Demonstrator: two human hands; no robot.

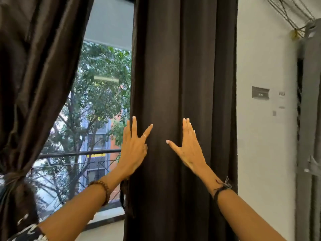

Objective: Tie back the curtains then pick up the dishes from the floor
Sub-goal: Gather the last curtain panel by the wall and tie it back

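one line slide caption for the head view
Both hands, left hand and right hand, pressed flat on the hanging right curtain; left curtain already tied back.

Interior corner beside a tall window [97, 105]. Through the glass: daylight, leafy trees [99, 94], a horizontal railing [78, 153] and a building facade with orange and grey-blue surfaces beyond it. A reflected tube light [106, 78] appears in the pane. At right, a white wall [264, 153] bears a small grey switch plate [260, 93] and smaller fittings near it. Dark cables [288, 11] run across its upper part. A grey metal cabinet [311, 119] stands at the far right edge.
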